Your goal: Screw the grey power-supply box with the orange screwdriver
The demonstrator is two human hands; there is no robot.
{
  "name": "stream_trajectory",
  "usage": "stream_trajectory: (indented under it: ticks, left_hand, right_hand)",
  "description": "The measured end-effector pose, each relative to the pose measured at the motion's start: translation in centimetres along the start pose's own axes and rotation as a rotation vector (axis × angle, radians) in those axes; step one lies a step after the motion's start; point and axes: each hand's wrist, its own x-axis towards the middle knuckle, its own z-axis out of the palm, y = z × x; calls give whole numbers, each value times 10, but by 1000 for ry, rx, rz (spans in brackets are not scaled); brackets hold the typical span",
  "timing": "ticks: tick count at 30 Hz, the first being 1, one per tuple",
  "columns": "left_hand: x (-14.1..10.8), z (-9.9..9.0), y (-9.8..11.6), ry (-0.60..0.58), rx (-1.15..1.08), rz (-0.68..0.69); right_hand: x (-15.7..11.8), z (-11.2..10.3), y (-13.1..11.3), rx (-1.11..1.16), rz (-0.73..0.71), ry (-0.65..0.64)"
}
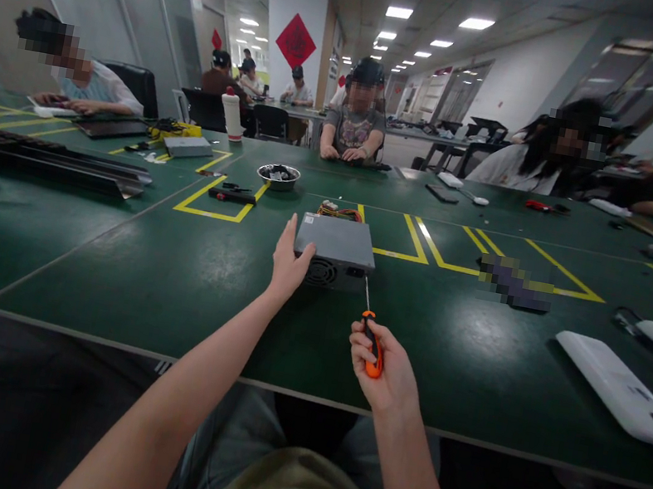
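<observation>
Tabletop (104,285) — right hand (389,363) wraps screwdriver (371,333).

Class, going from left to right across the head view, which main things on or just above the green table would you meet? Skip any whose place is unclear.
Long metal strips, white bottle, bowl, grey metal box, orange-handled screwdriver, nearest white case.

Grey power supply (338,238), fan side nearest; slanted orange-black screwdriver (372,334), tip by the box's right corner.

One fan-grilled power supply (338,240), one screwdriver (371,340), one metal bowl (277,184).
</observation>
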Motion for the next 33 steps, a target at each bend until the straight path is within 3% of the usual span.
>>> stream_trajectory:
  ticks: [3,6,8,17,22,33]
  left_hand:
    - [-3,-5,17,27,282,253]
    - [-6,-8,26,-86,419,504]
    - [-8,-9,26,-150,449,568]
    - [-20,-9,40,-165,508,556]
    - [-22,-6,43,-151,566,495]
    - [-24,-5,45,-188,613,518]
  right_hand:
    - [0,-1,-1,-2,9,16]
    - [1,-2,-1,-3,25,19]
    - [1,-3,0,-4,39,14]
    - [4,-3,3,11,71,-57]
    - [4,-5,-2,48,64,-34]
    - [6,-7,-10,60,87,-44]
